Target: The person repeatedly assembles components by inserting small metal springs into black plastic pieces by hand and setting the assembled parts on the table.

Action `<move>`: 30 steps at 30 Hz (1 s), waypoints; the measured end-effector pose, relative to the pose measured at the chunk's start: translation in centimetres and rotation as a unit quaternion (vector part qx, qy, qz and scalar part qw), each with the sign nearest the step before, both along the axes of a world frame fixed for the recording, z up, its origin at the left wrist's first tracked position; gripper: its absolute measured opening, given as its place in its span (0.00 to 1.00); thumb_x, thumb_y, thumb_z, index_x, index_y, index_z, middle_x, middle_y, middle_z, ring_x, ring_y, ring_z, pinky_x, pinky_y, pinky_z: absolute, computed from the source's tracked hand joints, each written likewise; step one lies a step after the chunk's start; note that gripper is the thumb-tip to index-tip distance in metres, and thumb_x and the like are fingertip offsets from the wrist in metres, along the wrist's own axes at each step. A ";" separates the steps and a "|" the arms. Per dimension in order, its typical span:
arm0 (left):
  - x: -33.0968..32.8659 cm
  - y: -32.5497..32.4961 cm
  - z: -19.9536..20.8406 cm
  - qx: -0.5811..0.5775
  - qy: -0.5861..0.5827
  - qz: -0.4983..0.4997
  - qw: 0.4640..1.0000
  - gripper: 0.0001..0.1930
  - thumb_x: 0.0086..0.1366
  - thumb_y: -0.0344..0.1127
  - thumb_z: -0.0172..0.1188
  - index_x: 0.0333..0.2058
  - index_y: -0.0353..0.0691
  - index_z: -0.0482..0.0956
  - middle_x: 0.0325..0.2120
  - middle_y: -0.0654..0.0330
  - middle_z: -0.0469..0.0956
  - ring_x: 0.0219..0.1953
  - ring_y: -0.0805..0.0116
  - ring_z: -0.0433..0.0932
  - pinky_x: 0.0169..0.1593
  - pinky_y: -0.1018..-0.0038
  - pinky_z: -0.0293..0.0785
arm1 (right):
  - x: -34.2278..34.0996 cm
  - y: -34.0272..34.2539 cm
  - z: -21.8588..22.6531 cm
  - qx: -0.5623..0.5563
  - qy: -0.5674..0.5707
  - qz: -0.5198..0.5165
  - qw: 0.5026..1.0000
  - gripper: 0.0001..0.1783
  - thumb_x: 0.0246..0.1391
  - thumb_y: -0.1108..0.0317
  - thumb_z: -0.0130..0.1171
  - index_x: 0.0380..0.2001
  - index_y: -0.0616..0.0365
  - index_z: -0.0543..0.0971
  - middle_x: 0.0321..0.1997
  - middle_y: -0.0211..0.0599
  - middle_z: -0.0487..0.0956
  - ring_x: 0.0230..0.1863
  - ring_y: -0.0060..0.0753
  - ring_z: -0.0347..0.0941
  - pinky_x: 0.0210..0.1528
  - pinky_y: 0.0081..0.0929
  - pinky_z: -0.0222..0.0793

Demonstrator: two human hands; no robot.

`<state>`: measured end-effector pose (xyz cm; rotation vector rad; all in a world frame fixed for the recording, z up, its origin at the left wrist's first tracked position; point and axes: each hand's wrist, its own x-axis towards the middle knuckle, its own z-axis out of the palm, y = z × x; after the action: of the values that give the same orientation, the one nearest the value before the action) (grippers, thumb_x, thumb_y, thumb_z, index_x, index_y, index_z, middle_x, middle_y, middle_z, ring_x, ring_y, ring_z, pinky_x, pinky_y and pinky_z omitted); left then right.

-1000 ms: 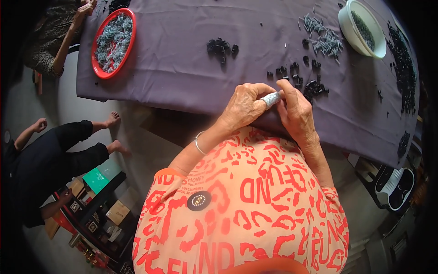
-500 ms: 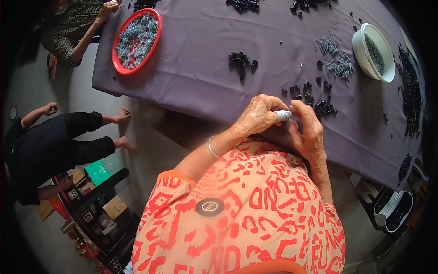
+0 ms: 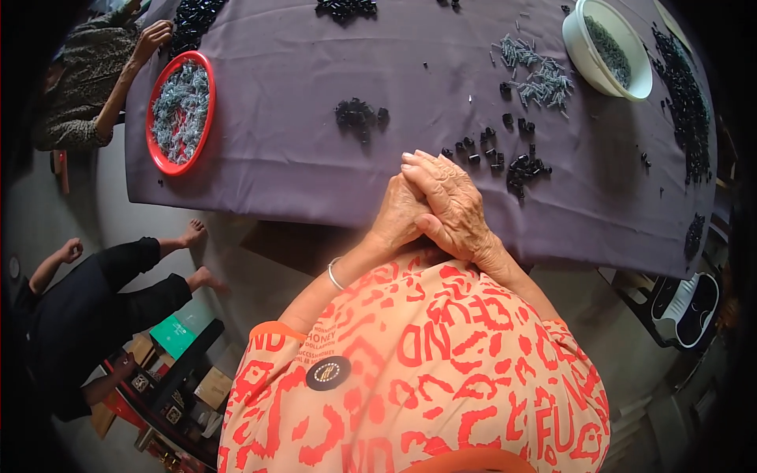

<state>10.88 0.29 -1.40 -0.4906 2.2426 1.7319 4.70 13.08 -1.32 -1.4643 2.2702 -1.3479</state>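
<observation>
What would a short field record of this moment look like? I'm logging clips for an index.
surface: purple cloth-covered table
left hand: pressed against right hand, contents hidden
right hand: folded over left hand
nearest: small black cylindrical parts
also: grey metal pins, white plastic bowl, red round tray
others: co-worker's hand beside the tray

Red tray (image 3: 160,162) of grey pieces, white bowl (image 3: 579,49) on purple cloth (image 3: 292,169)

Around your purple cloth (image 3: 300,158): red tray (image 3: 160,162) of grey pieces at its left end, white bowl (image 3: 587,55) at its right, black caps (image 3: 359,116) mid-cloth; your top (image 3: 441,370) orange with red lettering.
</observation>
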 end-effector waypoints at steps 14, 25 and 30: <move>-0.3 -0.1 2.4 -0.091 0.144 0.080 0.982 0.08 0.55 0.24 0.61 0.35 0.34 0.77 0.29 0.48 0.78 0.29 0.54 0.78 0.33 0.66 0.74 | -3.9 3.4 1.4 -0.012 0.117 -0.215 0.970 0.14 0.39 0.75 0.66 0.35 0.56 0.80 0.36 0.34 0.74 0.40 0.38 0.69 0.42 0.33 0.65; -2.7 -5.5 2.5 -0.422 0.240 0.106 0.868 0.11 0.54 0.25 0.59 0.37 0.37 0.76 0.31 0.52 0.77 0.32 0.50 0.76 0.36 0.61 0.74 | -4.8 2.3 0.3 0.087 0.224 -0.201 0.950 0.11 0.39 0.71 0.65 0.31 0.52 0.78 0.42 0.31 0.73 0.48 0.38 0.67 0.50 0.38 0.58; -3.1 -2.4 3.2 -0.223 0.244 0.098 0.939 0.10 0.55 0.25 0.60 0.37 0.38 0.78 0.30 0.53 0.78 0.33 0.56 0.77 0.39 0.67 0.74 | -4.3 3.8 1.5 0.033 0.238 -0.207 0.948 0.13 0.39 0.75 0.65 0.33 0.56 0.78 0.38 0.33 0.75 0.43 0.40 0.70 0.46 0.38 0.62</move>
<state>7.77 -2.16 1.79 -0.4138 3.0680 1.5529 0.43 16.93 0.18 -1.4717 3.0366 -1.0639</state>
